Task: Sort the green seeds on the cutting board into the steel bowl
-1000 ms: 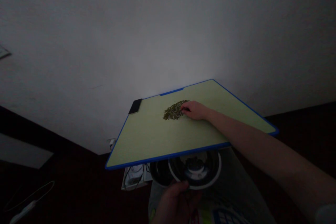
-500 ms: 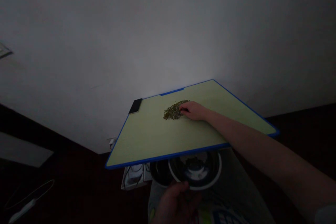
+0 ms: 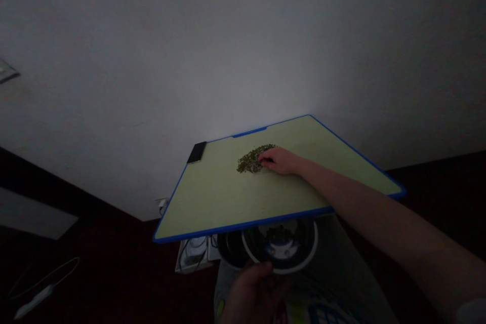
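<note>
Fingers (image 3: 262, 157) of the right hand (image 3: 283, 161) are curled close together at the right side of a heap of small greenish bits (image 3: 247, 161), which lies near the middle of the table (image 3: 212, 202). From my remote seat I cannot tell whether the tips pinch any piece. Below the table's near edge, I have the left hand (image 3: 252, 288) clamped on a pale-rimmed bowl (image 3: 305, 244), thumb at the rim; the table hides its far part, and what is dark inside is too dim to name. A darker bowl (image 3: 229, 250) sits just left of it, also partly under the table. Further left, below the table's edge, I see an open box (image 3: 201, 265) with cords. A dark phone (image 3: 196, 152) rests at the table's far left corner.
</note>
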Motion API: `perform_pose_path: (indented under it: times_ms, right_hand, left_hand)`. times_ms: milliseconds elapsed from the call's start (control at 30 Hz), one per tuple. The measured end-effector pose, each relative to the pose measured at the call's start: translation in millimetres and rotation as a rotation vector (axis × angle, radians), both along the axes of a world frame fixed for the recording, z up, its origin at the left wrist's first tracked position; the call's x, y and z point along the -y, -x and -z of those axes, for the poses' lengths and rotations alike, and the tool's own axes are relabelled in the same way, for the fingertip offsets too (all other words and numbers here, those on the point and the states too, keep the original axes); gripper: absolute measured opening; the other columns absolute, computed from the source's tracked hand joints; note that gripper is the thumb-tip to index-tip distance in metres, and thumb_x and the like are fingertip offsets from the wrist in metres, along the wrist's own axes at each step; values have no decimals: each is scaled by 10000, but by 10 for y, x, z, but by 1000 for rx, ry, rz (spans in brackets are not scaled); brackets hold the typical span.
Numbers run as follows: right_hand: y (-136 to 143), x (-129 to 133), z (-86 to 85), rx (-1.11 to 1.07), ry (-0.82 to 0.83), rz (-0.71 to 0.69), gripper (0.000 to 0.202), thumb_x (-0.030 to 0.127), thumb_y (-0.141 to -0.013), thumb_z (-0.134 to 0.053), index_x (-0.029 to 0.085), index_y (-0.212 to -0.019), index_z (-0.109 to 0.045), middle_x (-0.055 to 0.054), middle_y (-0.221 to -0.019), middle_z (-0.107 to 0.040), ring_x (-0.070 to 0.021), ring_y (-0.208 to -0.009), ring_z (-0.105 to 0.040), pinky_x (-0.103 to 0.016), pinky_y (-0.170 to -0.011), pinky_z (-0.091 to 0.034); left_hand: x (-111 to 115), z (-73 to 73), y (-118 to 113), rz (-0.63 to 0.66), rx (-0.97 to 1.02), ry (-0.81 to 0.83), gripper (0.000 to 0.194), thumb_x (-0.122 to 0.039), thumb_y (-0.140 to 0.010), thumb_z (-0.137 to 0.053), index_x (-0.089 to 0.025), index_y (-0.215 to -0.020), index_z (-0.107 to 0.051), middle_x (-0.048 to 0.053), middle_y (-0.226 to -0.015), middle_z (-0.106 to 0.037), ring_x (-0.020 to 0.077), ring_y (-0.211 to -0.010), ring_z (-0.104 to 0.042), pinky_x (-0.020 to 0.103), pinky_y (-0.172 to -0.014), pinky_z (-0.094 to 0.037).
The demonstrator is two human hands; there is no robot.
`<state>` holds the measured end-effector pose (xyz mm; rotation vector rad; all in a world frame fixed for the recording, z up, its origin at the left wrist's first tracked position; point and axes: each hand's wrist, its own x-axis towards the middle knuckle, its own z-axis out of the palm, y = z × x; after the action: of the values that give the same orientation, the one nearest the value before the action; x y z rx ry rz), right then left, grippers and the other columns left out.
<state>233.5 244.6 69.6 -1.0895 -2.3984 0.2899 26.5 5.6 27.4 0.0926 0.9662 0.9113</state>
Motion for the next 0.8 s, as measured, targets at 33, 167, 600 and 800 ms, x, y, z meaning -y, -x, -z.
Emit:
perform_pose_path:
  times_ms: [33,167,600,800]
  right_hand:
    - [-6,8,-7,1,9,-3,230,210,-882,-541,167,-1031,-710,-67,-928,-722,-179,-829,-617,-275,-753,-413]
    - [-46,48,-48,36,48,33,224,232,-874,-559,183,-1018,-723,-55,-878,-722,-172,-777,-613,-267,-716,-404]
    - [-413,80,-264,307,168,320,209,296,-824,-587,187,-941,-721,-69,-892,-736,-191,-791,-651,-249,-647,-395]
    - [-544,290,-281,388,270,482,225,298,-850,-560,153,-935,-709,-107,-938,-733,-216,-828,-658,-268,-645,-400]
  left_hand:
    - [-1,-5,5,-3,-7,-4,632,-15,-709,-637,-141,-1314,-507,94,-850,-798,285,-861,-748,412,-821,-541]
    - [-3,-33,15,-18,-23,-20,655,10,-707,-619,-152,-1332,-506,71,-837,-800,271,-853,-748,419,-849,-542]
    - [22,61,46,-52,20,-100,552,28,-666,-623,-134,-1194,-630,82,-849,-802,289,-975,-729,437,-977,-513]
    - [14,28,12,-47,-12,-67,411,20,-649,-634,-122,-1033,-680,86,-798,-797,283,-900,-741,399,-860,-556]
